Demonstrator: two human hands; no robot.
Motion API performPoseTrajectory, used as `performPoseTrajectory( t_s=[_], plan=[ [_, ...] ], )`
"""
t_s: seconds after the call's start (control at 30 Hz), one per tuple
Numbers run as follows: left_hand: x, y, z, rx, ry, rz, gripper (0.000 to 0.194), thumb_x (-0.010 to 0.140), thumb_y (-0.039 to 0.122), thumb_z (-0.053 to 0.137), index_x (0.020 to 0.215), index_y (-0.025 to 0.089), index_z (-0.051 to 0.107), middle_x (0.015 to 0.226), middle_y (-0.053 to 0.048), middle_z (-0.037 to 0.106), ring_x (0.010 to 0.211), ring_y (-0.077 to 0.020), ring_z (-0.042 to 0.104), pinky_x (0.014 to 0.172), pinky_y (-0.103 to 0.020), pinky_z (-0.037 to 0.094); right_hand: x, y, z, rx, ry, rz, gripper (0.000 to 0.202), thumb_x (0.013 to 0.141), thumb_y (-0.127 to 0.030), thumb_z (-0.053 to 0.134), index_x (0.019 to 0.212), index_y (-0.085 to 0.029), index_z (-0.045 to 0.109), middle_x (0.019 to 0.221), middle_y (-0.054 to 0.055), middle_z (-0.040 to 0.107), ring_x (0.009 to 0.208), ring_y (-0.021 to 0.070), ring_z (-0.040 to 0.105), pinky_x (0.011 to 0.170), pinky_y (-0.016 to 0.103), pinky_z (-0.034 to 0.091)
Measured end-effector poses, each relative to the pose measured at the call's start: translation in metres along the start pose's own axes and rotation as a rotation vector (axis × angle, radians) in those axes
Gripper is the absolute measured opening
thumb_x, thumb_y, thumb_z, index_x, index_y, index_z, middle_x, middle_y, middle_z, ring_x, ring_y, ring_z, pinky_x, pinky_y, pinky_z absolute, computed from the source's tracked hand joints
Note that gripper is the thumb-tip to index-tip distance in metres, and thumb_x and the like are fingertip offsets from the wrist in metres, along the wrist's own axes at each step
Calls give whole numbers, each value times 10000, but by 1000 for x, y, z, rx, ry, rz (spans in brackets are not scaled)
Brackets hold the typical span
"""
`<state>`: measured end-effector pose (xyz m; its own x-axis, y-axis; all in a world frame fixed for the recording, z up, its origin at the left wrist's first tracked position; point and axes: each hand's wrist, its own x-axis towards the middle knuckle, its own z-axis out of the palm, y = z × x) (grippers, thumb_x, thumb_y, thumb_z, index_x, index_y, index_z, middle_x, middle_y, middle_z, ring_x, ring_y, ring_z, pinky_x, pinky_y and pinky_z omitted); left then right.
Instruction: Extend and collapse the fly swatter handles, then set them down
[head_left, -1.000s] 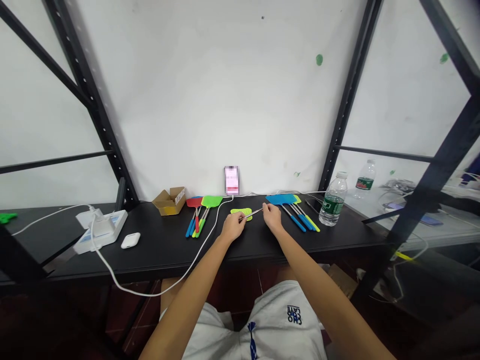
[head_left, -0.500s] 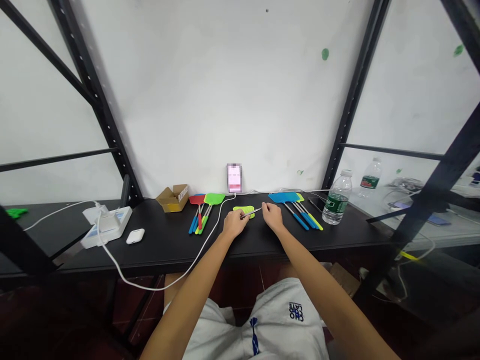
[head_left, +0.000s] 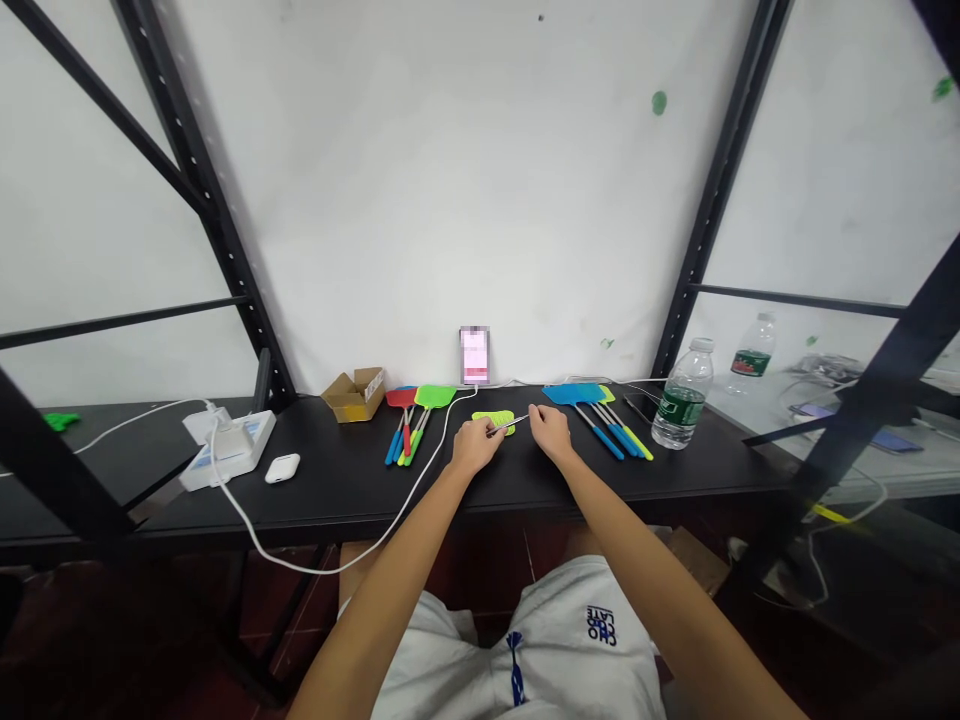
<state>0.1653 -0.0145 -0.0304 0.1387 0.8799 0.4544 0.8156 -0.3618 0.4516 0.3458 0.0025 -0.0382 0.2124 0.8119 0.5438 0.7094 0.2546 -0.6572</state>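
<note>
A thin metal rod [head_left: 516, 422] runs between my two hands just above the black desk. Its left end is in the closed fingers of my left hand [head_left: 474, 445]. At the other end, my right hand [head_left: 550, 430] is closed around it with the fingers curled in. Behind the rod lies a ribbed yellow-green piece [head_left: 487, 415], partly covered by my left hand; whether the two are joined I cannot tell. Fly swatters with blue heads [head_left: 574, 394] lie right of my right hand, and others with green heads [head_left: 435, 397] and red heads [head_left: 400, 397] lie to the left.
A phone [head_left: 475, 355] leans on the wall, its white cable [head_left: 420, 490] crossing the desk [head_left: 337, 500]. An opened cardboard box [head_left: 352, 398], a white earbud case [head_left: 283, 468] and a power strip [head_left: 240, 450] are leftward. A water bottle [head_left: 681, 400] stands at right.
The view has shifted slightly, so everything sits a little farther right in it. Both hands keep their hold on the metal rod, with hardly any movement over the desk.
</note>
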Motion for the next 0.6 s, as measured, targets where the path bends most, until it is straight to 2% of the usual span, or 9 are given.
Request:
performPoseTrajectory(
  t_s=[0.23,0.6],
  plan=[
    [1,-1,0,-19,5,-3,308,846,490,568,757,205,643,772,-54,676,752,-193,609,603,-250,312,5,3,3,93,-38,7,407,883,-418,394,535,-214,448,517,11,504,550,157,457,531,264,295],
    [1,-1,1,15,-30,-16,491,860,617,466,637,207,620,687,-58,642,712,-200,601,584,-254,285,8,11,8,302,-132,75,410,846,-522,413,595,-211,506,496,4,508,496,154,501,499,257,365]
  ],
)
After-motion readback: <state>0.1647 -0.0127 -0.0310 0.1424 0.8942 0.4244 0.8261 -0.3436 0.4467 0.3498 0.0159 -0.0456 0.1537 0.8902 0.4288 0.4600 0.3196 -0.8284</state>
